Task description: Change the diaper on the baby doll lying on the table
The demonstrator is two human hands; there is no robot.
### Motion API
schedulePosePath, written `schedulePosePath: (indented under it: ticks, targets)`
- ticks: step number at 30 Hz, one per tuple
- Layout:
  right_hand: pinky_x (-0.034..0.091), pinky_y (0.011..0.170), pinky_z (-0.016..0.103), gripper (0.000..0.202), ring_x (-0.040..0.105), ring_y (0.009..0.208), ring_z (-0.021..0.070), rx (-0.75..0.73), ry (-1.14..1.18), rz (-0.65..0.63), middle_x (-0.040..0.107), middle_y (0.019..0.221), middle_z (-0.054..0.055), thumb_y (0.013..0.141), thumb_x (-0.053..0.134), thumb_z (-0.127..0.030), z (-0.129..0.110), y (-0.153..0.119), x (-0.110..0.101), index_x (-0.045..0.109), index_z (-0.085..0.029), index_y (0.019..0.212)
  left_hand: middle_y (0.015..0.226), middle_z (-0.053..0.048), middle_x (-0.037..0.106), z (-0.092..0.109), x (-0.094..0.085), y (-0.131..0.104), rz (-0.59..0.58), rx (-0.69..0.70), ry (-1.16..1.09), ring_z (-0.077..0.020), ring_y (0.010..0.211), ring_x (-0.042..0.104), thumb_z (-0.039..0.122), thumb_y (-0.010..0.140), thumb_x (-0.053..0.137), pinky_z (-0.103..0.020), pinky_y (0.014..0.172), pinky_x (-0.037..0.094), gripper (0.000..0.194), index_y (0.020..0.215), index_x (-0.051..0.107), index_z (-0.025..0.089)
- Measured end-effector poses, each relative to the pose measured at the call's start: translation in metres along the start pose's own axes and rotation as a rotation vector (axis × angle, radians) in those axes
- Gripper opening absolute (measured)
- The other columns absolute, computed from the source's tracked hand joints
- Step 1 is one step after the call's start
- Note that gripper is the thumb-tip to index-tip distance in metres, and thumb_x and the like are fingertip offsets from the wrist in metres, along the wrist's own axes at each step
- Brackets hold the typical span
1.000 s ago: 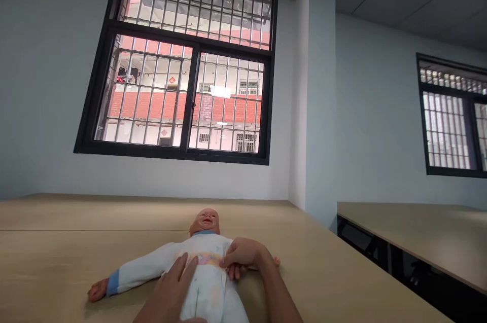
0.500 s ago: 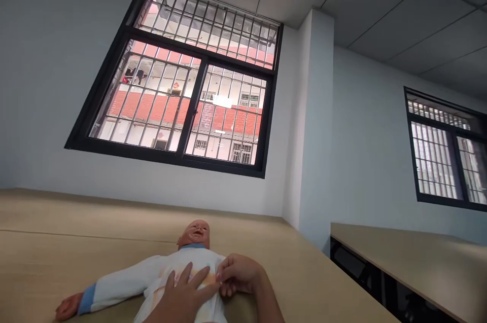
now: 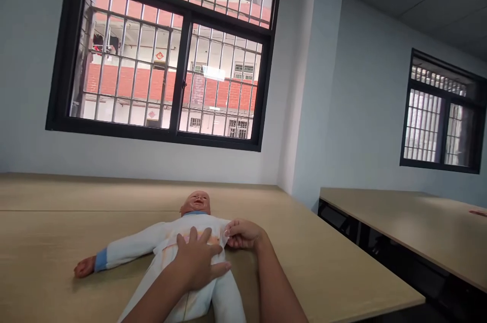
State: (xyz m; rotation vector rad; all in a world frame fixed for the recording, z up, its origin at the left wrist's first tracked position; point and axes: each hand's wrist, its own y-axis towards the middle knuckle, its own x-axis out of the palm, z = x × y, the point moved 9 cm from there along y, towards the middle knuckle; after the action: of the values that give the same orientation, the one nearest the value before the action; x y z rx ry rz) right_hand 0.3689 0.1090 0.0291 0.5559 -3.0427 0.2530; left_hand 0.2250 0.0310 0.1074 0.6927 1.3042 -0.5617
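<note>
A baby doll (image 3: 196, 203) lies on its back on the wooden table (image 3: 304, 262), its head toward the window. It wears a white outfit (image 3: 133, 246) with blue collar and cuff and a printed chest. My left hand (image 3: 198, 262) rests flat on the doll's chest and belly, fingers spread. My right hand (image 3: 244, 234) is at the side of the chest, its thumb and fingers pinching the outfit's white fabric near the armpit. The doll's arm on the right side is mostly hidden by my right hand.
A second table (image 3: 399, 216) stands at the right, across a gap, with a small reddish item (image 3: 478, 212) at its far right. A barred window (image 3: 167, 69) and a pillar (image 3: 315, 84) rise behind the doll's table.
The view has tilted down, showing more of the doll and table. My left hand has shifted on the doll's front, and its thumb now shows lower on the belly. My right hand keeps its pinch.
</note>
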Motion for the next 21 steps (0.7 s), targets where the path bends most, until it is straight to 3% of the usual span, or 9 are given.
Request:
schedulePosePath:
  ticks: [4,9,16,21]
  targets:
    - [0.038,0.044,0.016,0.014,0.056,0.043,0.0072,-0.009,0.017,0.019,0.065,0.054,0.000,0.066,0.070,-0.020,0.001,-0.002,0.000,0.060,-0.011,0.070,0.138,-0.014,0.055,0.004,0.000,0.003,0.026,-0.012,0.032,-0.0504,0.128,0.040,0.071,0.084,0.039,-0.074,0.097,0.025,0.061,0.115,0.073,0.031]
    - [0.036,0.044,0.016,0.013,0.055,0.043,0.0078,-0.019,0.018,0.036,0.065,0.055,0.001,0.068,0.069,-0.020,0.001,-0.002,0.002,0.061,-0.011,0.072,0.153,-0.008,0.045,0.016,0.007,0.003,0.002,0.105,0.042,-0.0479,0.143,0.024,0.060,0.092,0.031,-0.071,0.104,0.019,0.058,0.121,0.069,0.027]
    - [0.033,0.042,0.016,0.013,0.051,0.041,0.0069,-0.063,0.049,0.074,0.064,0.053,0.000,0.067,0.068,-0.022,0.007,-0.004,-0.004,0.058,-0.013,0.069,0.130,-0.016,0.064,0.018,0.006,0.006,0.009,0.116,0.069,-0.0464,0.135,0.037,0.061,0.092,0.028,-0.071,0.098,0.027,0.064,0.119,0.070,0.022]
    - [0.030,0.040,0.015,0.015,0.048,0.039,0.0057,-0.069,0.061,0.094,0.064,0.052,0.001,0.067,0.068,-0.023,0.010,-0.007,-0.008,0.057,-0.013,0.071,0.122,-0.018,0.068,0.019,0.006,0.011,0.038,0.074,0.076,-0.0451,0.129,0.042,0.062,0.091,0.029,-0.068,0.095,0.032,0.066,0.108,0.076,0.020]
